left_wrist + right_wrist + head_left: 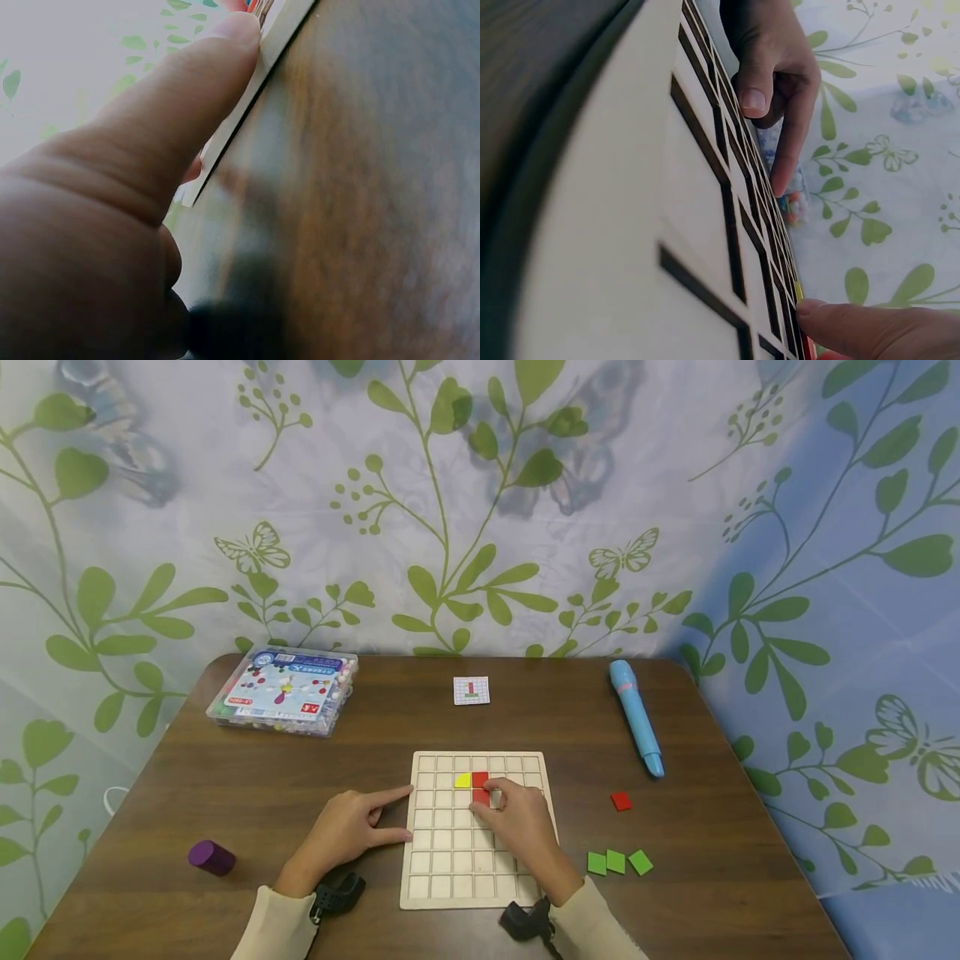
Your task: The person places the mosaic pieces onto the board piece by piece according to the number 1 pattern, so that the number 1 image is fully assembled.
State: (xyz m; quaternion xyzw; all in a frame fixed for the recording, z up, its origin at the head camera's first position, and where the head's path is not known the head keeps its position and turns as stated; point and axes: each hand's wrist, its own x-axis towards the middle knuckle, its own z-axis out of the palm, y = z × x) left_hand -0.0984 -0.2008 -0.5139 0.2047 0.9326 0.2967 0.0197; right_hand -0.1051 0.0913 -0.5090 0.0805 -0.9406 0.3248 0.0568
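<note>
A pale wooden grid board (441, 862) lies flat on the table. In its upper part sit a yellow tile with one rounded corner (463, 780) and a red square tile (479, 779) side by side. My right hand (519, 822) pinches a second red square tile (480, 797) between thumb and index finger, in the cell just below the first. My left hand (345, 831) touches the board's left edge with the tips of its straight index finger and thumb. In the right wrist view, the thumb (847, 322) partly hides the tiles.
Right of the board lie a loose red tile (621, 801), several green tiles (616, 861) and a blue microphone-shaped object (636, 718). A small printed grid card (471, 691) lies behind it. A clear plastic case (285, 691) and a purple cylinder (212, 857) stand to the left.
</note>
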